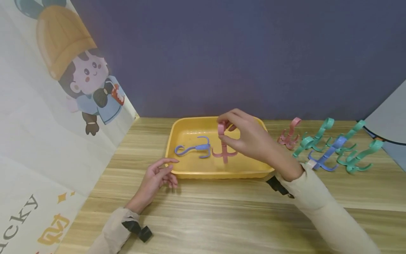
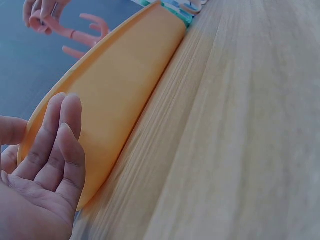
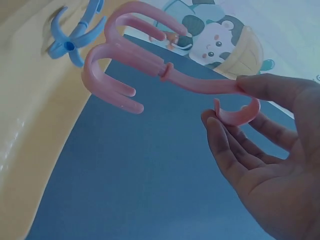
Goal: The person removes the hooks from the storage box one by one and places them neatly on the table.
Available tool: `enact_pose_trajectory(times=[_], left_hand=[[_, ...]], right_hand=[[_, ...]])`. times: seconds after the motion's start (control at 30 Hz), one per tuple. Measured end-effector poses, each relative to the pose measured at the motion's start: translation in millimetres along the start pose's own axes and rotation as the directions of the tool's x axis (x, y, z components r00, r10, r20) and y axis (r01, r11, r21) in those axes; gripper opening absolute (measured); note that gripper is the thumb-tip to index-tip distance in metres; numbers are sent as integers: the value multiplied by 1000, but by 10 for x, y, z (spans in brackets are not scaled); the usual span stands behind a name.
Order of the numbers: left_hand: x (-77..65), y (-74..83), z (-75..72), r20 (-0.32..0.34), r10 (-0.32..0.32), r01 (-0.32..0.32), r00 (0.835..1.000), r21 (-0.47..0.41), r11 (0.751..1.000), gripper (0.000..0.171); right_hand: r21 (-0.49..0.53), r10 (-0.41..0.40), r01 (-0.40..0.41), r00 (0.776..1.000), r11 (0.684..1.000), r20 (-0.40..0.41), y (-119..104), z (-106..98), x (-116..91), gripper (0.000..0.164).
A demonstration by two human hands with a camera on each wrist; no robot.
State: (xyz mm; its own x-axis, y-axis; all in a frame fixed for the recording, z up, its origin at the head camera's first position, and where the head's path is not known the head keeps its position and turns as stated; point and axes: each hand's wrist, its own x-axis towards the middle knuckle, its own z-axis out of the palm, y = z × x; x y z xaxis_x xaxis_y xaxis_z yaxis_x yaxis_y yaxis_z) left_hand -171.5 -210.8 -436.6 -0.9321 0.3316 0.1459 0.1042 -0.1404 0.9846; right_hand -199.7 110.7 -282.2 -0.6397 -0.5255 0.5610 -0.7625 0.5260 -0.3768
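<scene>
My right hand pinches a pink multi-prong hanging hook by its curved top. The hook hangs prongs down above the yellow tray; in the right wrist view the thumb presses the stem and the fingertips meet the curl. Inside the tray's left half, a blue hook lies on its side. At the tray's front left corner, my left hand holds the rim. The left wrist view shows several fingers along the tray's outer wall, with the rim between them and the other digits.
Right of the tray, several hooks stand on the wooden table: a pink one, a blue one and several green ones. A dark blue panel rises behind, and a white printed sheet borders the left.
</scene>
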Motion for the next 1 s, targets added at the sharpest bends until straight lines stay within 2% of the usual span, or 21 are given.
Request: enact_pose_trajectory(times=[0.2,0.4,0.67,0.77,0.87,1.0], left_hand=[[-1,0,-2,-14,-14,14,1000,8,1000,35],[-6,14,-3,1,4,-4,1000,5,1000,33],[5,12,5,-10,-13,13,1000,11,1000,33],[4,9,6,-26,-26,26,999,16,1000,34],[-3,6,3,-34,-32,33,999,18,999,35],[-12,2,-2,-32,-38,38,999,13,999,35]], right_hand=[[-50,-22,19,998,999,-63,-12,-140,-169,35],[-123,-49,34,992,992,-115,-13,-266,-353,36],[-239,-98,51,977,970,-191,6,-515,-606,46],[-246,-106,47,968,968,-229,14,-604,-700,44],[-249,-111,42,956,968,-271,6,-692,-781,35],[-259,-137,45,927,965,-349,-36,-800,-855,54]])
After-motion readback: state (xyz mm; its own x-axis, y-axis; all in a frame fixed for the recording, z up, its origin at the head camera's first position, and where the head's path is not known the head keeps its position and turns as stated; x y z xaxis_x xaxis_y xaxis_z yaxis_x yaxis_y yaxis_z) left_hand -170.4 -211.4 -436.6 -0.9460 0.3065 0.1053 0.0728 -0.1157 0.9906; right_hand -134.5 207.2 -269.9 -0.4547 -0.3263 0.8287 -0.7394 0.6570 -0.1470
